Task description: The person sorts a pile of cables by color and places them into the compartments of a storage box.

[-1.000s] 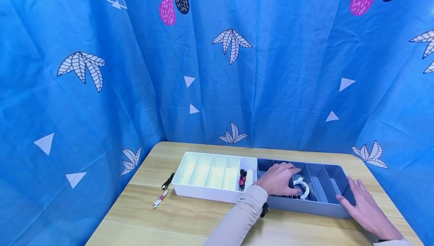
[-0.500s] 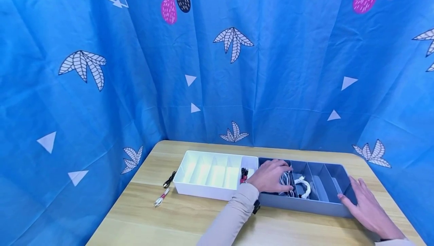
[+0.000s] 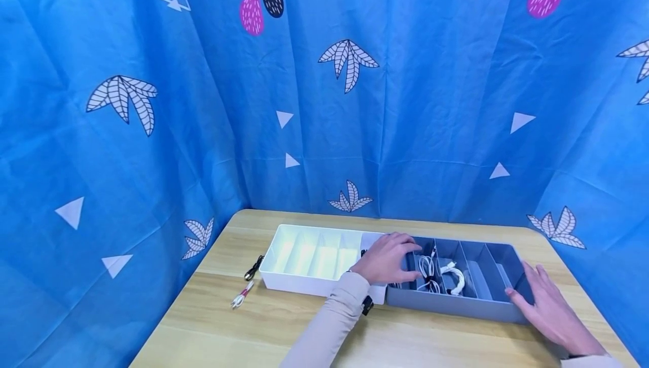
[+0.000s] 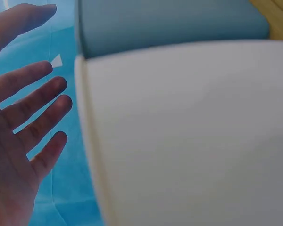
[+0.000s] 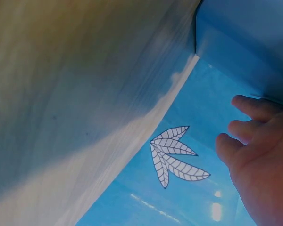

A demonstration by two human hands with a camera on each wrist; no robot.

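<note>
In the head view, my left hand hovers over the joint between a white divided box and a grey divided box. Its fingers are spread and hold nothing, as the left wrist view also shows. A coiled white cable with a black tie lies in one grey compartment, and a thick white cable curves in the neighbouring one. My right hand rests at the grey box's right end, fingers along the outside, thumb over the rim. The left hand partly hides the white box's rightmost compartment.
A black cable and a white cable with a red tie lie on the wooden table, left of the white box. A blue patterned curtain hangs behind the table.
My left hand has moved left from above the grey box's middle towards the white box, uncovering the coiled white cable. My right hand has stayed at the grey box's end.
</note>
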